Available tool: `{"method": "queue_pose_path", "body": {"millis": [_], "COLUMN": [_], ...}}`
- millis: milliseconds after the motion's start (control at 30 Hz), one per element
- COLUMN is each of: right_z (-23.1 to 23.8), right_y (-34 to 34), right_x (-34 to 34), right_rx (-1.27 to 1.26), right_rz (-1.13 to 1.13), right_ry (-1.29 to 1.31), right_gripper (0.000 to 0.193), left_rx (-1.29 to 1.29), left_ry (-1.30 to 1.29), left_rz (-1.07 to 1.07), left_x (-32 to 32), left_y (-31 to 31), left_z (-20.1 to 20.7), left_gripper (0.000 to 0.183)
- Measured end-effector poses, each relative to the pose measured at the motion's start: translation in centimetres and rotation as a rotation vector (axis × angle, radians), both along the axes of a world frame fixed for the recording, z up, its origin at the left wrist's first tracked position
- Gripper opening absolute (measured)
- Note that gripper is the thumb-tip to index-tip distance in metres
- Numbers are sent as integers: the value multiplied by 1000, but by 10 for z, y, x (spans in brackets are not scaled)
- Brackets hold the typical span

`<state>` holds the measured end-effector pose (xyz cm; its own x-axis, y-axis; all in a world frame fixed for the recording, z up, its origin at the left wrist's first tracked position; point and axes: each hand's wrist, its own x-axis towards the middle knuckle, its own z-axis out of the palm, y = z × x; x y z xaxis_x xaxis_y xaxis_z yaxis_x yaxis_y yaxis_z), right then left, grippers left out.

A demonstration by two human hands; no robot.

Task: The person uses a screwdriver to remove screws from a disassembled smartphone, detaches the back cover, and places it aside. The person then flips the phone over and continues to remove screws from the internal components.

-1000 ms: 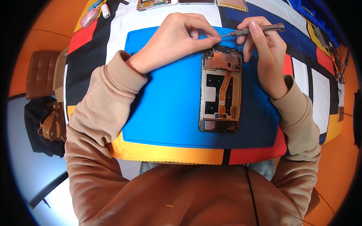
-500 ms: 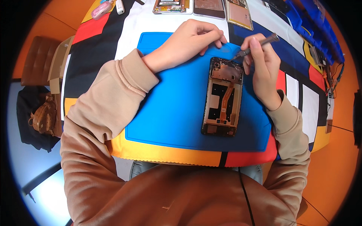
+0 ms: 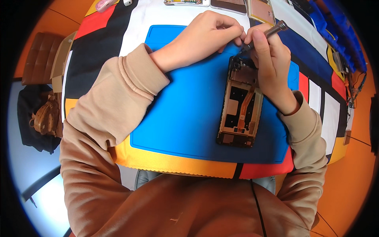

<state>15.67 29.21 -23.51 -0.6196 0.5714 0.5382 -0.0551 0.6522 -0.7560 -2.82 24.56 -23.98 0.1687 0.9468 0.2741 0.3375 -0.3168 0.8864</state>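
On the blue mat (image 3: 185, 118) lay the opened phone (image 3: 241, 110); my right hand (image 3: 272, 59) held the screwdriver (image 3: 277, 29), tip shifted leftward, bringing work toward the far left corner; my left hand (image 3: 203, 41) pinched narrowly, contents unclear.

Your right hand (image 3: 272, 65) hides the upper right edge of the opened phone (image 3: 241, 110). Near the phone's top end, your screwdriver (image 3: 277, 27) has a tip too small to tell. Farther beyond it, three flat devices (image 3: 229, 5) are cut off.
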Motion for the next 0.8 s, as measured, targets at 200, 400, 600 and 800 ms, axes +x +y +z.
{"method": "queue_pose_path", "body": {"millis": [200,400,600,800], "right_z": [-6,1,32,43], "right_y": [2,9,-5,-5], "right_x": [2,0,0,-6], "right_rx": [-14,408,120,268], "right_rz": [-12,54,-23,-65], "right_ry": [-77,-216,-340,-237], "right_gripper": [23,21,21,42], "left_rx": [55,76,83,73], "left_ry": [-21,59,-23,43], "left_rz": [41,34,36,19], "left_x": [4,-1,0,-1], "left_y": [4,8,10,10], "left_z": [-6,-13,-16,-16], "left_gripper": [30,35,36,34]}}
